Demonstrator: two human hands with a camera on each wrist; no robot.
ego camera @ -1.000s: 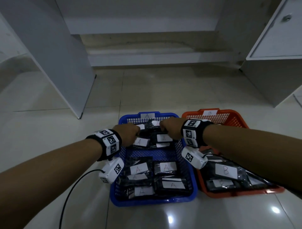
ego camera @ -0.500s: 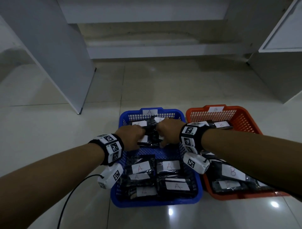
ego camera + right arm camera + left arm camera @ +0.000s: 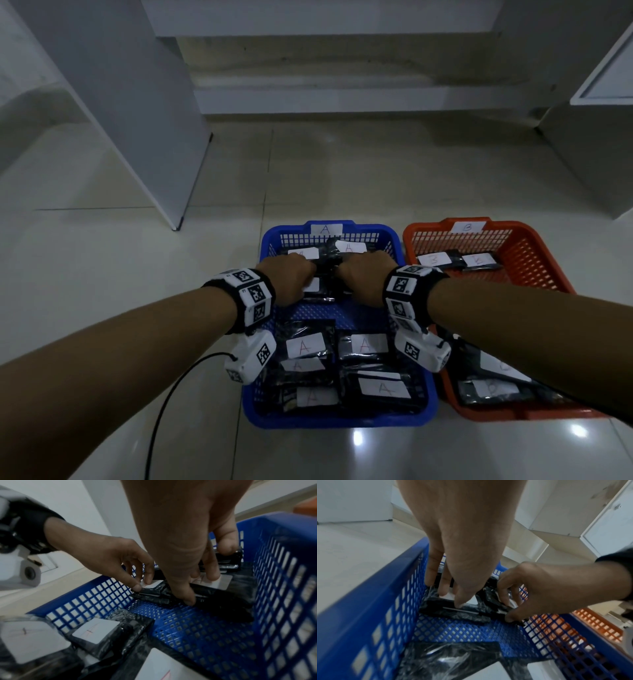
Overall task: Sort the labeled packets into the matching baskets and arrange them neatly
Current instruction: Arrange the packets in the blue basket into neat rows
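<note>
A blue basket (image 3: 329,419) tagged A holds black packets with white A labels. Beside it on the right, an orange basket (image 3: 534,260) tagged B holds B packets (image 3: 435,258). Both hands are at the far end of the blue basket. My left hand (image 3: 291,281) (image 3: 447,592) grips the far left A packet stack (image 3: 447,609), thumb on its side and fingers on top. My right hand (image 3: 366,274) (image 3: 200,588) pinches the far right A packet stack (image 3: 223,582) between thumb and fingers. Several more A packets (image 3: 305,344) lie at the near end.
Bare blue mesh floor (image 3: 325,311) shows between the far and near packet groups. A white panel (image 3: 137,120) stands on the tiled floor at the left, a white cabinet (image 3: 599,85) at the right. A black cable (image 3: 164,411) trails from my left wrist.
My two hands have drawn closer together over the far packets. The view has shifted, so both baskets sit a little further right in the picture.
</note>
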